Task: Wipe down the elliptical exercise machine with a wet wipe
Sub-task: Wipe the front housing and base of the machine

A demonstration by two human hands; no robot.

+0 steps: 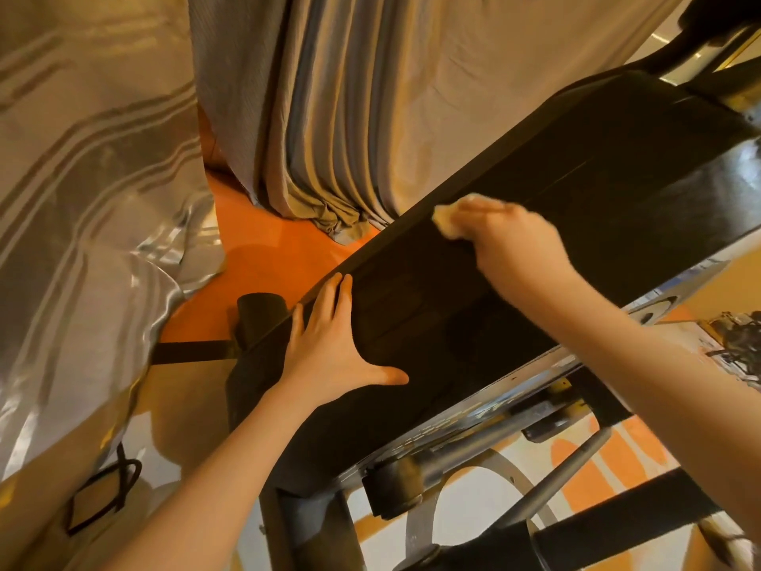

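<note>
Silver striped cover (82, 166): shiny sheet draped well to the left of the left hand, reaching the floor.

Grey-beige curtain (329, 117): hangs in folds beyond both hands, its hem bunched on the orange floor (263, 257).

Black end cap (257, 319): just left of the left hand, at the lower end of the machine's panel.

Left hand (333, 344): flat on the elliptical machine's black panel (556, 191), fingers straight and together along the panel's far edge, thumb spread toward the right; holds nothing.

Elliptical machine: wide dark panel running diagonally under both hands, rising to the right; silver frame rail (486, 397) and grey bars (564, 476) lie nearer than the hands, below the panel.

Wet wipe (449, 218): pale wad, pressed on the panel near its far edge, showing at the fingertips of the right hand.

Right hand (514, 236): blurred, fingers curled over the wipe, gripping it against the panel, up and to the right of the left hand, apart from it.
</note>
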